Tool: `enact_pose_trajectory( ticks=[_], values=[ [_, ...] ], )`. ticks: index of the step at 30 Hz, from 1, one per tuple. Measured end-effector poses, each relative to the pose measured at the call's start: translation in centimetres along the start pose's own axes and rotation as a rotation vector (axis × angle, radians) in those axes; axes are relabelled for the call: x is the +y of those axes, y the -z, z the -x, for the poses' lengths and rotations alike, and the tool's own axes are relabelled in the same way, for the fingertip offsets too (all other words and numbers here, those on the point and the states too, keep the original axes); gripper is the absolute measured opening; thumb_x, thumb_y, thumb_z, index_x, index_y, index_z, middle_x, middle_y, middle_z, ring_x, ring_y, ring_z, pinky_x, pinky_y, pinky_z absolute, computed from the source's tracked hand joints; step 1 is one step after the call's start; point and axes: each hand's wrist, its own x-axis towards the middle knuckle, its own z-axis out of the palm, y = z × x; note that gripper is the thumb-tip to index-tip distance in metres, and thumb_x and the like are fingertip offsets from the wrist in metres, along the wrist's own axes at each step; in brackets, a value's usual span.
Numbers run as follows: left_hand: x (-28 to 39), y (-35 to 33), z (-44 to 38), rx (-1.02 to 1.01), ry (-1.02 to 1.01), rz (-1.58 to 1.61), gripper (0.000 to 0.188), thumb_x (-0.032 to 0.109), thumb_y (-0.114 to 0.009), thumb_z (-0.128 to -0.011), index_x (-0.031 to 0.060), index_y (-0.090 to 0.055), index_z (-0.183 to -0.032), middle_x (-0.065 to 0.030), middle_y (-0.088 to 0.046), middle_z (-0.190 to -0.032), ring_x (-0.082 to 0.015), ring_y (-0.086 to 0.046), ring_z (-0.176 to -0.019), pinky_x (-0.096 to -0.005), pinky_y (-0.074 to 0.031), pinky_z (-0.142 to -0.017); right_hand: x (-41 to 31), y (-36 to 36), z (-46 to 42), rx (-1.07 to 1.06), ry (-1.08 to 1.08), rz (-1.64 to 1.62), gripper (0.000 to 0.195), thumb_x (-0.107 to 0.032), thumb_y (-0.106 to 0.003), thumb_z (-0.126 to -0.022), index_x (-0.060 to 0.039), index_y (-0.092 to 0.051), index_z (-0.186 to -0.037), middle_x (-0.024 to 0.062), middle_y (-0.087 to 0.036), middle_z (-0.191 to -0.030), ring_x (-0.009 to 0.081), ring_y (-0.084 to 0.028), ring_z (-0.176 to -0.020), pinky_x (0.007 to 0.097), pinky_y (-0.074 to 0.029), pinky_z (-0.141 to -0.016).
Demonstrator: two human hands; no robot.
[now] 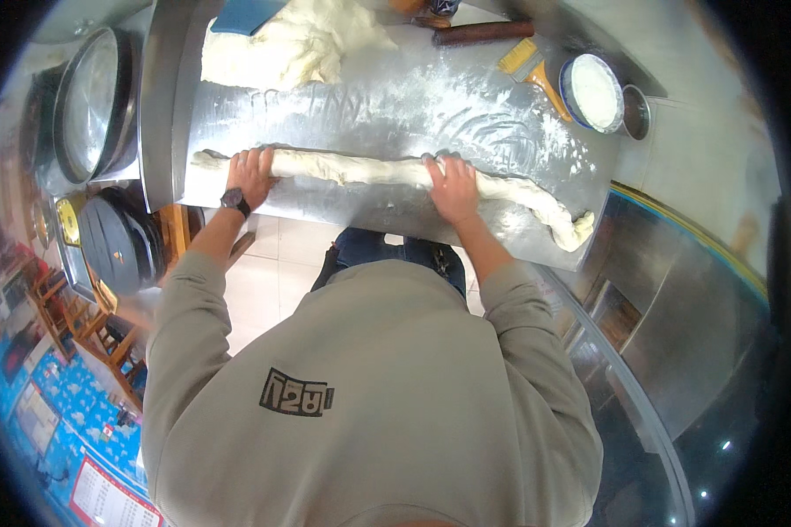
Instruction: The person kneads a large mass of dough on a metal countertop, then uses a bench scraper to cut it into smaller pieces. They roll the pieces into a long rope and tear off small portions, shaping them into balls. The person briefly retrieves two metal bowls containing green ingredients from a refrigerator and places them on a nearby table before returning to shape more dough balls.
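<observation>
A long rope of pale dough [349,168] lies across the floured steel worktop [395,118] in front of me. My left hand [250,176] is wrapped over it near its left end, fingers on the far side; that wrist wears a dark watch [234,201]. Further right, my right hand [453,187] grips the rope from above, thumb and fingers curled around it. Past my right hand the dough bends towards me and ends in a lumpy tip near the worktop's right corner. My palms hide the dough beneath them.
Behind the rope sits a large dough mass [283,53] with a blue scraper [245,14] on it. A dark rolling pin [484,33], a brush [534,72], a bowl of white flour [591,92] and a metal cup [635,112] stand back right. Round pans [92,105] are at left.
</observation>
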Motion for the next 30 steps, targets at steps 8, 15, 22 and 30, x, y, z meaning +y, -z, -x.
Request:
enact_pose_trajectory(
  ticks=[8,15,22,30],
  values=[
    [1.4,3.1,-3.8,0.147,0.002,0.47,0.056,0.043,-0.076,-0.084,0.0112,-0.061,-0.127,-0.0169,-0.064,-0.119,-0.0385,-0.06,-0.111,-0.0494,-0.048,-0.099,11.8,4.3,-0.2,-0.461,-0.482,-0.045,0.052,-0.032,-0.069,-0.088,-0.0115,-0.05,-0.132,0.0212,-0.06,-0.118,0.0417,-0.06,-0.11,0.0487,-0.052,-0.09],
    [-3.3,1.0,1.5,-0.039,0.165,0.117,0.081,0.066,-0.071,-0.079,0.0274,-0.049,-0.147,-0.0122,-0.033,-0.159,-0.0338,-0.029,-0.148,-0.0599,-0.016,-0.121,8.3,4.8,-4.1,-0.238,-0.137,-0.118,0.074,-0.05,-0.072,-0.084,-0.0168,-0.046,-0.145,0.0234,-0.049,-0.14,0.0427,-0.043,-0.133,0.0601,-0.034,-0.11],
    [-1.7,-3.0,3.3,-0.058,0.477,0.467,0.058,0.037,-0.073,-0.088,0.0055,-0.052,-0.132,-0.0225,-0.058,-0.125,-0.0423,-0.059,-0.114,-0.0481,-0.051,-0.094,-0.3,0.8,-2.3,-0.197,-0.174,-0.049,0.066,-0.046,-0.071,-0.085,-0.0179,-0.051,-0.141,0.0192,-0.054,-0.14,0.0385,-0.05,-0.131,0.0543,-0.038,-0.108],
    [-21.4,-2.1,3.8,0.221,0.618,-0.166,0.058,0.038,-0.063,-0.092,0.0046,-0.05,-0.138,-0.0181,-0.064,-0.123,-0.0368,-0.063,-0.113,-0.0456,-0.05,-0.096,-8.4,1.6,-16.7,0.085,-0.252,-0.476,0.038,-0.024,-0.075,-0.075,-0.0045,-0.067,-0.106,0.0197,-0.066,-0.109,0.0388,-0.062,-0.104,0.0508,-0.049,-0.088]
  ],
)
